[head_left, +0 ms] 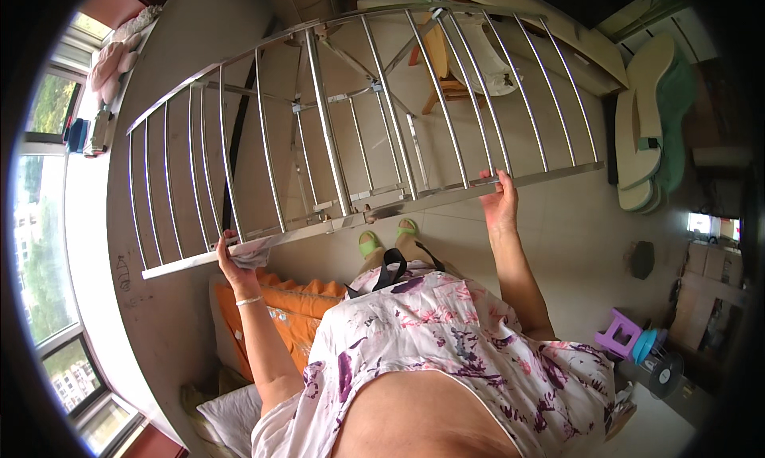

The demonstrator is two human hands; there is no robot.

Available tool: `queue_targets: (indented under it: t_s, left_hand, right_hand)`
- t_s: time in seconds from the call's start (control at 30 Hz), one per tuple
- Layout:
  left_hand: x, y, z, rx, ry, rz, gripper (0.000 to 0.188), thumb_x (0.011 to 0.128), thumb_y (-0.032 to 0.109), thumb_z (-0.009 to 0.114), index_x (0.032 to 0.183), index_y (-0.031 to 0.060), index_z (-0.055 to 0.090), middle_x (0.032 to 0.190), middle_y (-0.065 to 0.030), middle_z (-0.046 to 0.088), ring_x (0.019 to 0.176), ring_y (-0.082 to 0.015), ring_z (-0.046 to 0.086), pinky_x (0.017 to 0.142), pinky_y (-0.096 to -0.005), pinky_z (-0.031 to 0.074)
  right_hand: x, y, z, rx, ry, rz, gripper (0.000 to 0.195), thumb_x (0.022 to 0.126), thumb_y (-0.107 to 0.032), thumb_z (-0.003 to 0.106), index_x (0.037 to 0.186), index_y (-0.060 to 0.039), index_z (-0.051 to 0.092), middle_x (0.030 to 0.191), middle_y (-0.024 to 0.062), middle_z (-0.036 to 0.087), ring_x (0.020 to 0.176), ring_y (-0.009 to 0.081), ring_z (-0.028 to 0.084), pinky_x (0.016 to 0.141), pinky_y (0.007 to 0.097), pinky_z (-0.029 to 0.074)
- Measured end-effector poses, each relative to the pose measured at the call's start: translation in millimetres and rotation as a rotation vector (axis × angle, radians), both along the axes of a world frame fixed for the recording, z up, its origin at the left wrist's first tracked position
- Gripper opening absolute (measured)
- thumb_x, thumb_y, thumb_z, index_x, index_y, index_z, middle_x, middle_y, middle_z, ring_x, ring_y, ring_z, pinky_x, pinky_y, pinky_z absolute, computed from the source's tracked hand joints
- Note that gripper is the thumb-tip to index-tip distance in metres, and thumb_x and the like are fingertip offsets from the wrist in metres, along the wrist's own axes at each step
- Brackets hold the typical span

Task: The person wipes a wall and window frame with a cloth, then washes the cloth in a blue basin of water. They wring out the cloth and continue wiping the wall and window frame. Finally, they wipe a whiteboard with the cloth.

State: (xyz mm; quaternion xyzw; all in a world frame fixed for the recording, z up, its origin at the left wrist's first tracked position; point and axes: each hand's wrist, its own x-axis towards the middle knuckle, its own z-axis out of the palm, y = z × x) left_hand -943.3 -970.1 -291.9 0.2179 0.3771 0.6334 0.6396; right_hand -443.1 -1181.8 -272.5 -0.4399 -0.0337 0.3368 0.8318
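A metal folding clothes drying rack (326, 117) stretches across the view, its long flat near rail (287, 236) tilted upward to the right. Near that rail's left end, my left hand (238, 274) grips it from below, with a crumpled pale cloth (253, 258) under the fingers. Further right, my right hand (501, 206) is closed around the same rail. Thin bars run from the near rail to the far rail (251, 50). Crossed legs and a lower frame show through the bars, over the tiled floor.
On the left is a windowsill (95, 201) with pink plush items (110, 67). Beyond the rack stands a wooden chair (445, 64). A cushioned seat (639, 135) is at the right, and a purple stool (620, 334) lower right. Orange bedding (293, 320) lies beside my left arm.
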Motion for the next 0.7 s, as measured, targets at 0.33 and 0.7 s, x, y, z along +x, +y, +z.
queue_targets:
  t_s: [0.33,0.7]
  left_hand:
    - [50.0,116.5,35.7,0.039,0.084,-0.157,0.026,0.082,0.027,0.058,0.094,0.0039,0.059,0.090,-0.0074,0.060,0.087,-0.0186,0.055,0.080,-0.0330,0.046]
    - [90.3,178.6,58.0,0.064,0.079,-0.131,0.023,0.077,0.026,0.064,0.088,0.0058,0.060,0.083,-0.0051,0.061,0.081,-0.0174,0.056,0.077,-0.0297,0.044]
  right_hand:
    - [17.8,32.8,11.3,0.020,-0.046,-0.032,0.024,0.081,-0.031,0.062,0.090,-0.0097,0.056,0.089,0.0057,0.060,0.089,0.0128,0.051,0.076,0.0344,0.040]
    - [13.6,29.5,-14.4,0.097,-0.142,0.080,0.035,0.086,-0.040,0.054,0.102,-0.0091,0.054,0.108,0.0053,0.054,0.106,0.0170,0.046,0.088,0.0420,0.039]
